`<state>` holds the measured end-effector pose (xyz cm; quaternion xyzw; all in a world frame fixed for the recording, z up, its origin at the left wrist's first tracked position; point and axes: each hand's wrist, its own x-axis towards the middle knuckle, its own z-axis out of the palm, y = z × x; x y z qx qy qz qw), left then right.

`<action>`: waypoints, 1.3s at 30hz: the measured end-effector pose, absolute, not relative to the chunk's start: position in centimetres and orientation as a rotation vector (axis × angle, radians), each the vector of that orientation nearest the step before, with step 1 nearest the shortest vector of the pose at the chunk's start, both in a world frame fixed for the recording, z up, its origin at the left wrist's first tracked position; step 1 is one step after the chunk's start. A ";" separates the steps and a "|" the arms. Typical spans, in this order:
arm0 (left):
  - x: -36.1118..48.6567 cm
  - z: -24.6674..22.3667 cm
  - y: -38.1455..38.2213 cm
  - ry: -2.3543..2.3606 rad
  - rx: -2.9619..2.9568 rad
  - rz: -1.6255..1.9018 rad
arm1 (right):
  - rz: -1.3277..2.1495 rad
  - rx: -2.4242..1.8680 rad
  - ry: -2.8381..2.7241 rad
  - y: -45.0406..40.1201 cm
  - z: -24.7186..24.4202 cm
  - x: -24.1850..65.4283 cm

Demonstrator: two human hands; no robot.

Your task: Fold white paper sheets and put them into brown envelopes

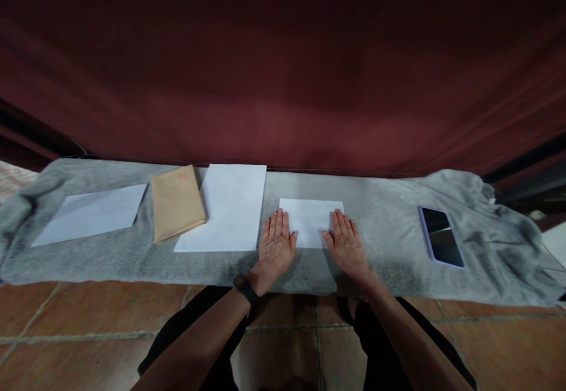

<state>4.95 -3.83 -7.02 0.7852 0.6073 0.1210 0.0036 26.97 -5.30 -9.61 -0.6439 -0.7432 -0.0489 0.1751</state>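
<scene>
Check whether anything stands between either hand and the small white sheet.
Nothing visible does: the left hand and right hand rest on opposite edges of the small white sheet. The brown packet lies left, the phone right, both apart from it.

**Room right, clutter left**

I can pass over the gray cloth (pixel 389 202) between my right hand (pixel 347 246) and the phone (pixel 441 236). To the left, the brown packet (pixel 177 202), overlapping the large white sheet (pixel 232 208), obstructs me; red fabric (pixel 283 108) walls off the far edge.

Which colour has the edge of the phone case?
Light purple; it shows best in the head view, around the phone.
</scene>
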 end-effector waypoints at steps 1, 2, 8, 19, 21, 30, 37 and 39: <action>5.0 -6.9 -3.8 1.906 2.460 0.379 | -0.134 -1.838 -2.102 -5.3 -9.5 27.0; 5.2 -6.7 -3.7 1.900 2.462 0.383 | -0.123 -1.854 -2.100 -5.2 -9.3 26.9; 7.5 -6.3 -3.2 1.676 2.542 0.416 | 0.061 -1.859 -2.097 -4.0 -7.7 25.4; 9.6 -6.8 -0.7 1.642 2.550 0.298 | 0.101 -1.814 -2.120 -2.1 -8.2 22.0; 9.5 -6.7 -0.3 1.665 2.539 0.288 | 0.059 -1.844 -2.125 -1.8 -8.2 22.0; 9.2 -7.4 0.7 1.785 2.502 0.286 | -0.083 -1.884 -2.089 -1.5 -8.5 22.0; 8.3 -7.4 0.3 1.851 2.483 0.288 | -0.115 -1.913 -2.038 -1.5 -9.2 23.4; 8.0 -7.4 0.2 1.865 2.480 0.285 | -0.151 -1.906 -2.022 -1.6 -9.5 23.9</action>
